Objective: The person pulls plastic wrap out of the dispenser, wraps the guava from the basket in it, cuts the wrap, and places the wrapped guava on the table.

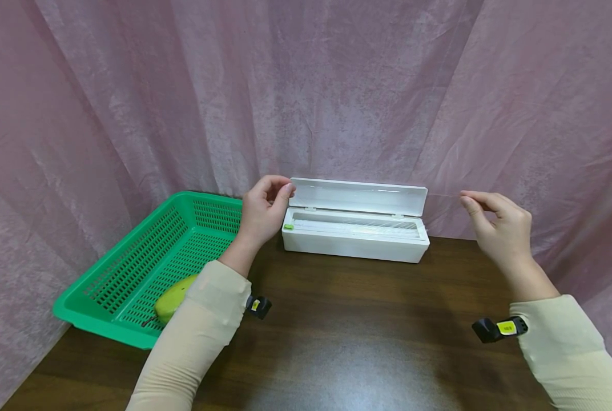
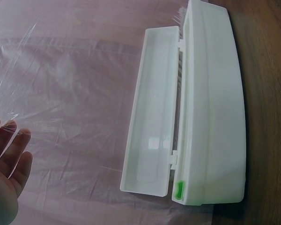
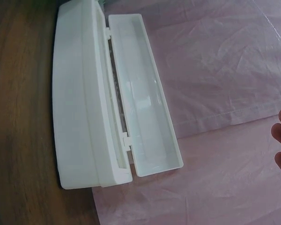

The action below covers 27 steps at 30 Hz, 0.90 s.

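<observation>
A sheet of clear plastic wrap (image 2: pixel 21 51) stretches between the two raised hands, showing mostly as faint creases and glints. My left hand (image 1: pixel 262 214) pinches one side of it between thumb and fingers, left of the open lid (image 1: pixel 357 198). Out to the right, my right hand (image 1: pixel 506 231) has thumb and forefinger pinched together on the opposite side. Between and below the hands, the white plastic wrap dispenser (image 1: pixel 354 244) sits on the table with its lid tilted back. A green slide cutter (image 1: pixel 289 227) is at the left end of its top.
At the left stands a green plastic basket (image 1: pixel 111 333) with a yellow-green fruit (image 1: pixel 174 297) in it, partly hidden by the left sleeve. Pink curtains (image 1: pixel 337 91) hang close behind the dispenser, at the back of the brown wooden table (image 1: pixel 362 319).
</observation>
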Each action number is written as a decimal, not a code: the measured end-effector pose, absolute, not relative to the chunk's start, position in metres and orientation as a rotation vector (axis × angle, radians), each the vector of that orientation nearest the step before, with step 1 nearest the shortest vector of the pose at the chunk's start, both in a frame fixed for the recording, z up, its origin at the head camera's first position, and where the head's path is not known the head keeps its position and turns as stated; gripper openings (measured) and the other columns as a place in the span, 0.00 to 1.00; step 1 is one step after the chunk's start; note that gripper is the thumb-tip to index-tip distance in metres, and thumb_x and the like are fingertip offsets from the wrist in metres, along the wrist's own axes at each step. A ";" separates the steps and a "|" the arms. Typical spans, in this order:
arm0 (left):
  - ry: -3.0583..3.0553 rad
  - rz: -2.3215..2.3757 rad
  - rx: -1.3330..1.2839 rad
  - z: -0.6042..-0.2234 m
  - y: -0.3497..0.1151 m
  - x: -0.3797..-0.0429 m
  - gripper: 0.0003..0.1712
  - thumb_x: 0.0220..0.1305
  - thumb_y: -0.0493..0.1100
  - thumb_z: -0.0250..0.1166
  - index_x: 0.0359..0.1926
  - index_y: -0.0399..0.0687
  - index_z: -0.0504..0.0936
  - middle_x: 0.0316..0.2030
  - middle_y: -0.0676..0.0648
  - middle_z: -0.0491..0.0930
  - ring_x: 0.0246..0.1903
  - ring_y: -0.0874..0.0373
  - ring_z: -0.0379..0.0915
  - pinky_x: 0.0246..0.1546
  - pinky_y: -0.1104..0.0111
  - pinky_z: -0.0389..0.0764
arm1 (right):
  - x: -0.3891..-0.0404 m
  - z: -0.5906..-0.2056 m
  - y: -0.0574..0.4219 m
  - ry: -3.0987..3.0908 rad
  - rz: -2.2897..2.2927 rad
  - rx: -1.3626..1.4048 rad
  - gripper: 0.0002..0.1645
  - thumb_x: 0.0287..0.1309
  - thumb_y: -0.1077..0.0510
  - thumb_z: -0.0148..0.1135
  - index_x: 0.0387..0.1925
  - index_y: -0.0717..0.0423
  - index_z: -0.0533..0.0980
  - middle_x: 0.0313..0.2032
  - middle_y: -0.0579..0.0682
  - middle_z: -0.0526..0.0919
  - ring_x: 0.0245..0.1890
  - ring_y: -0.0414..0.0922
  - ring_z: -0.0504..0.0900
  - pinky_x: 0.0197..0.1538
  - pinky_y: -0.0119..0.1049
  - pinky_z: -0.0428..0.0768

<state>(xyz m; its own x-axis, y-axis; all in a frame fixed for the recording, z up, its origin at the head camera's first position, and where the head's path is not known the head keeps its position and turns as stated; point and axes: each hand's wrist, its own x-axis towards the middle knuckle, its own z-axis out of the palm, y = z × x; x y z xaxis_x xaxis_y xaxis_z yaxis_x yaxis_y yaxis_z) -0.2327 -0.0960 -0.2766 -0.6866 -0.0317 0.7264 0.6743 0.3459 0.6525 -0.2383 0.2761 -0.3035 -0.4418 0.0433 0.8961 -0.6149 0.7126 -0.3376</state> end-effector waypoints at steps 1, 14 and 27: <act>-1.957 -1.386 -0.559 -0.277 -0.096 -0.233 0.06 0.62 0.28 0.59 0.37 0.24 0.77 0.31 0.31 0.82 0.31 0.42 0.80 0.28 0.79 0.73 | -0.238 -0.303 0.276 -1.894 0.805 0.443 0.07 0.49 0.70 0.67 0.33 0.65 0.84 0.35 0.21 0.76 0.35 0.12 0.71 0.42 0.10 0.65; -1.944 -1.384 -0.542 -0.280 -0.098 -0.237 0.06 0.62 0.30 0.59 0.37 0.27 0.78 0.31 0.33 0.82 0.30 0.46 0.79 0.27 0.82 0.72 | -0.234 -0.298 0.275 -1.908 0.766 0.468 0.07 0.54 0.66 0.65 0.36 0.66 0.83 0.31 0.59 0.86 0.37 0.13 0.71 0.43 0.12 0.66; -1.922 -1.377 -0.568 -0.274 -0.098 -0.231 0.06 0.61 0.29 0.60 0.37 0.24 0.78 0.31 0.31 0.82 0.31 0.41 0.80 0.28 0.80 0.74 | -0.232 -0.293 0.274 -1.885 0.801 0.488 0.07 0.53 0.67 0.65 0.35 0.66 0.84 0.35 0.19 0.76 0.36 0.14 0.72 0.42 0.12 0.67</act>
